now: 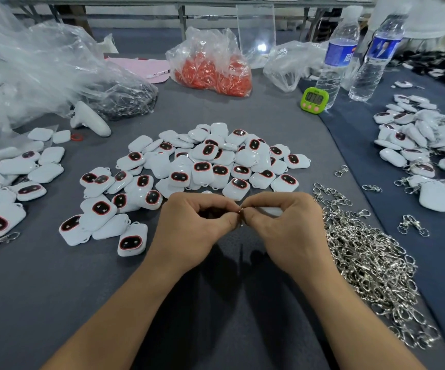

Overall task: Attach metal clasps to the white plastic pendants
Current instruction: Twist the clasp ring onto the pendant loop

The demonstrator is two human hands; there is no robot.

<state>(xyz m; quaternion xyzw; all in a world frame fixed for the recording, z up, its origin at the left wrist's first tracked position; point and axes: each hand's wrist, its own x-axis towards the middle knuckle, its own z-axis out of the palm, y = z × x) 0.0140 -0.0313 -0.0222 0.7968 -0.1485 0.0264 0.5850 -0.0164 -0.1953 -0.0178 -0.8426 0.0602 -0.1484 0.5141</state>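
Bench (42,276), front centre | left hand (189,222) and right hand (282,222), fingers curled, pinch a clasp ring (240,211) between them | tip: hold the split open, thread squarely.

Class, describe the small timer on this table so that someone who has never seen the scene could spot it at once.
Look to the far right of the grey table, where two clear water bottles stand. At the base of the bottle nearer the middle sits the timer. It alone is lime green, with a digit display above pink buttons.

Pendants (205,161) ahead, clasps (371,260) rightward
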